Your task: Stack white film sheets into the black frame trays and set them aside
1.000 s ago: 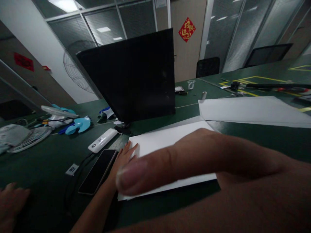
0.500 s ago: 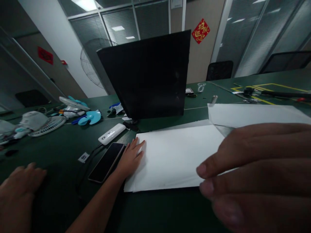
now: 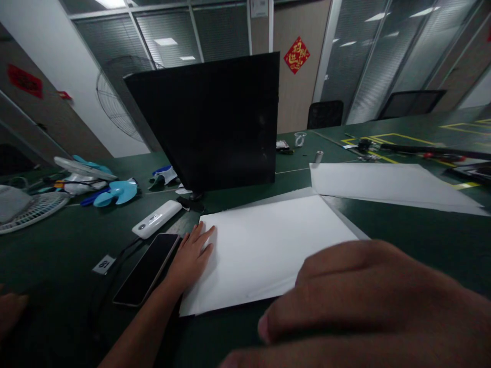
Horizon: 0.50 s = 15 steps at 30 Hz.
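A large white paper sheet (image 3: pixel 268 245) lies on the dark green table (image 3: pixel 414 225) in front of me. My left hand (image 3: pixel 190 255) rests flat on the sheet's left edge, fingers stretched out and holding nothing. My right hand (image 3: pixel 368 296) hovers very near the camera at the lower right. It looks large and blurred, with its fingers stretched leftward close together over the sheet's near corner, and nothing shows in it. A black phone (image 3: pixel 148 268) lies just left of my left hand.
A black upright panel (image 3: pixel 215 122) stands behind the sheet. A white remote-like device (image 3: pixel 156 219) and blue fan blades (image 3: pixel 115 192) lie to the left, with more white sheets (image 3: pixel 387 181) at right. A bit of another hand (image 3: pixel 9 312) shows at the lower left edge.
My right hand has dropped lower in the view and now covers the sheet's near right corner. The view swung slightly left. My left hand stays on the sheet's edge.
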Each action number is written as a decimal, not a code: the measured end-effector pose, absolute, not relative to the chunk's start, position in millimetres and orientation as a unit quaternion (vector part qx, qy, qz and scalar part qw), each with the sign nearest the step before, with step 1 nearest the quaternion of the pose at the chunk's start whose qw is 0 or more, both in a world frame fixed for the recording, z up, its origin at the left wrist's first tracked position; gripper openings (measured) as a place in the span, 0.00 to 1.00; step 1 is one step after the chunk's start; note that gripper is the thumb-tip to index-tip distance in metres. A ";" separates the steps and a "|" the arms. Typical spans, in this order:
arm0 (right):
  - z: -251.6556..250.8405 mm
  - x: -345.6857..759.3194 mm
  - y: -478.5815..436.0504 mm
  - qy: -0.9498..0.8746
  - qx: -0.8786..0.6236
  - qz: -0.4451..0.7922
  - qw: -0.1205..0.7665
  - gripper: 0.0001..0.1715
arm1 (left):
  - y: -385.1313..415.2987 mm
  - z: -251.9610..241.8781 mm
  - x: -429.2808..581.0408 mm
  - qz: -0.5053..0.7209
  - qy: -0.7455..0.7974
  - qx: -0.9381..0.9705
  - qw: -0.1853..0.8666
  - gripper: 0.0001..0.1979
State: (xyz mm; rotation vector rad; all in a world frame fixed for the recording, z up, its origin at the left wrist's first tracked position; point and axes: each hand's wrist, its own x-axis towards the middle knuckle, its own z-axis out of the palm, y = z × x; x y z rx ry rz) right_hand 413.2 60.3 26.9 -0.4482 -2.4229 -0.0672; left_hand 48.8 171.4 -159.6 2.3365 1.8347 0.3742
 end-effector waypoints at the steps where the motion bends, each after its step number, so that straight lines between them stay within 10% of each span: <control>1: 30.4 413.0 69.8 -0.918 -0.174 -0.033 0.355 0.24 | 172.1 -161.6 47.7 0.127 0.608 0.780 0.069 0.27; 7: -48.8 515.7 184.0 -0.836 -0.381 -0.161 0.362 0.17 | 173.5 -164.8 44.6 0.129 0.595 0.791 0.051 0.28; 15: -172.8 667.2 250.0 -0.689 -0.712 -0.026 0.134 0.43 | 173.0 -154.8 44.4 0.114 0.592 0.793 0.093 0.28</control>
